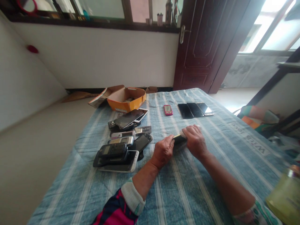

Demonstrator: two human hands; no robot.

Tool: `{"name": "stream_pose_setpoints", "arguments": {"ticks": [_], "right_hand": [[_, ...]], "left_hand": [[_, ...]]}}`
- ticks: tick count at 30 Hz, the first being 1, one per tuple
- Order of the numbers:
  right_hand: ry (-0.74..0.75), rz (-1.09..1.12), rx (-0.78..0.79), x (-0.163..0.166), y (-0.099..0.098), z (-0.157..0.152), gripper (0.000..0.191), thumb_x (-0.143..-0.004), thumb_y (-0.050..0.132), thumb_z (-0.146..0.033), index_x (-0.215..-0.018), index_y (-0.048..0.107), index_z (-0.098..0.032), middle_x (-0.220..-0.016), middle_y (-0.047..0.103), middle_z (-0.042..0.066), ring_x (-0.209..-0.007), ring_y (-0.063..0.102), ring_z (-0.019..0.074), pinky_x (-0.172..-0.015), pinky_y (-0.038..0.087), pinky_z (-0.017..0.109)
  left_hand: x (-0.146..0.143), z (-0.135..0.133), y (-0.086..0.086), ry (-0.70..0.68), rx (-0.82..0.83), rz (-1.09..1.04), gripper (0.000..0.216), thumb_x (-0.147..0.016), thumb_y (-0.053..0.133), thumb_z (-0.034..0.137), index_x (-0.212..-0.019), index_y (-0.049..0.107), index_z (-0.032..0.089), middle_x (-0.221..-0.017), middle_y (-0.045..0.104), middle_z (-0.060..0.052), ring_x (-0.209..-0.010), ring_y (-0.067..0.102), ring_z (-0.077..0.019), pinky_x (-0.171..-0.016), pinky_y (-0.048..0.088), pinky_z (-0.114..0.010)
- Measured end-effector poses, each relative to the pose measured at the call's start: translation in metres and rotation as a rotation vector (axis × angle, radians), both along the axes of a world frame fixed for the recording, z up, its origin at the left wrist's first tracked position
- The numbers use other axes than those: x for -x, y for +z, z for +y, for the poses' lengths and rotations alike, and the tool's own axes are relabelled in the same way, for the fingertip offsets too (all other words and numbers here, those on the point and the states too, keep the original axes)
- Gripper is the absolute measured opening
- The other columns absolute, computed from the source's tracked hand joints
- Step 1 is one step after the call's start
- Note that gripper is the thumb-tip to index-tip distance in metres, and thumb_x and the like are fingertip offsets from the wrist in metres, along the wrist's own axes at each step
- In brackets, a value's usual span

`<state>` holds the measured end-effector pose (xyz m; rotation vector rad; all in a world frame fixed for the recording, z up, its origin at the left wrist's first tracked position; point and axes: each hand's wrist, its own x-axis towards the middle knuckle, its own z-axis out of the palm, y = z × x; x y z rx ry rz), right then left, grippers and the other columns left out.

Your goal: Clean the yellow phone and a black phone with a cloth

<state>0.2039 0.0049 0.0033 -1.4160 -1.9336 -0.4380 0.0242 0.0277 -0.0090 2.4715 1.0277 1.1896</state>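
Both hands meet over the middle of a table covered by a blue striped cloth (pixel 187 187). My left hand (pixel 163 151) grips the left end of a small dark phone (pixel 178 138) that lies on the cloth. My right hand (pixel 195 140) is closed over the phone's right end and pinches a small white wad (pixel 183 133) against it. A heap of several old phones (pixel 124 140) lies just left of my left hand.
An open orange cardboard box (pixel 126 98) sits at the table's far left edge. A small red phone (pixel 168 110) and three dark phones in a row (pixel 195 110) lie farther back. A yellow-green bottle (pixel 284 198) stands at the near right. A dark door (pixel 206 43) is behind.
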Motion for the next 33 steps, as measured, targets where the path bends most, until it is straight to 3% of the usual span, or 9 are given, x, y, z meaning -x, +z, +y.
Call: {"name": "stream_pose_setpoints", "arguments": {"ticks": [6, 16, 26, 33], "right_hand": [[0.115, 0.012, -0.013, 0.015, 0.002, -0.003, 0.031, -0.089, 0.039, -0.009, -0.102, 0.064, -0.022, -0.092, 0.061, 0.006, -0.098, 0.054, 0.0216, -0.105, 0.034, 0.040], [0.001, 0.050, -0.001, -0.018, 0.001, 0.005, 0.030, -0.089, 0.038, -0.009, -0.091, 0.065, -0.022, -0.084, 0.060, 0.005, -0.090, 0.053, 0.0205, -0.102, 0.036, 0.041], [0.111, 0.007, -0.061, 0.018, 0.002, -0.006, 0.028, -0.093, 0.038, -0.013, -0.100, 0.064, -0.019, -0.089, 0.061, 0.007, -0.099, 0.054, 0.0216, -0.105, 0.036, 0.041], [0.113, -0.002, -0.054, 0.010, 0.002, -0.004, 0.029, -0.090, 0.039, -0.011, -0.097, 0.065, -0.020, -0.089, 0.062, 0.006, -0.094, 0.054, 0.0204, -0.104, 0.037, 0.041]], "left_hand": [[0.000, 0.001, 0.000, -0.030, 0.018, -0.038, 0.028, -0.096, 0.042, 0.025, -0.114, 0.062, 0.017, -0.098, 0.074, -0.008, -0.088, 0.071, -0.0196, -0.080, 0.058, -0.030], [0.001, 0.002, -0.001, -0.015, 0.040, -0.029, 0.027, -0.095, 0.045, 0.025, -0.113, 0.063, 0.015, -0.097, 0.074, -0.009, -0.083, 0.071, -0.0192, -0.078, 0.058, -0.029], [0.000, 0.000, 0.001, -0.060, 0.044, -0.028, 0.030, -0.096, 0.040, 0.025, -0.114, 0.061, 0.013, -0.100, 0.073, -0.011, -0.089, 0.071, -0.0218, -0.080, 0.058, -0.032], [0.000, 0.003, 0.001, -0.076, 0.127, -0.055, 0.029, -0.095, 0.044, 0.026, -0.114, 0.062, 0.013, -0.106, 0.071, -0.013, -0.096, 0.069, -0.0240, -0.086, 0.055, -0.034]]}}
